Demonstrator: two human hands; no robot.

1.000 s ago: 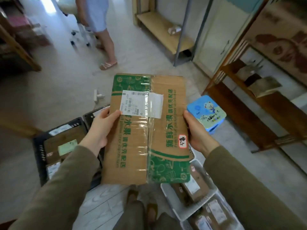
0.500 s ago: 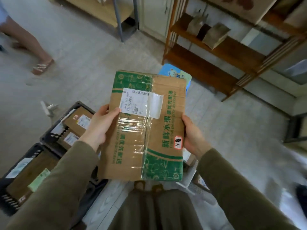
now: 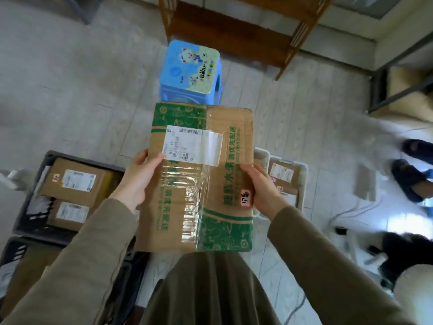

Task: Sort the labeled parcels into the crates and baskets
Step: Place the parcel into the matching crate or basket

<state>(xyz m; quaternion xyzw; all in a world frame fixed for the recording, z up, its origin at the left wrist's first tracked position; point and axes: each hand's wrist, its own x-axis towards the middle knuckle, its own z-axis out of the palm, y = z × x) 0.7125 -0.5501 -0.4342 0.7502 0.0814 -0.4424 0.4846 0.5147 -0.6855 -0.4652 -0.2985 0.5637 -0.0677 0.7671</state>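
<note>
I hold a flat brown and green cardboard parcel (image 3: 201, 184) in front of me at waist height. It carries a white shipping label near its top and a small red-rimmed sticker by its right edge. My left hand (image 3: 138, 179) grips its left edge with the thumb on top. My right hand (image 3: 262, 191) grips its right edge beside the sticker. A dark crate (image 3: 28, 202) with labeled boxes stands on the floor to the left. A white basket (image 3: 302, 184) with labeled parcels shows just right of the parcel, partly hidden behind it.
A blue stool (image 3: 189, 71) with a bear picture stands just beyond the parcel. A wooden shelf (image 3: 229, 31) lies behind it. A second dark crate (image 3: 14, 252) sits at the lower left. Another person's dark shoes (image 3: 407, 179) are on the floor to the right.
The view has swung right and down: the stool and shelf came into the middle, the crates slid left. The parcel stays held in both hands in the same grip.
</note>
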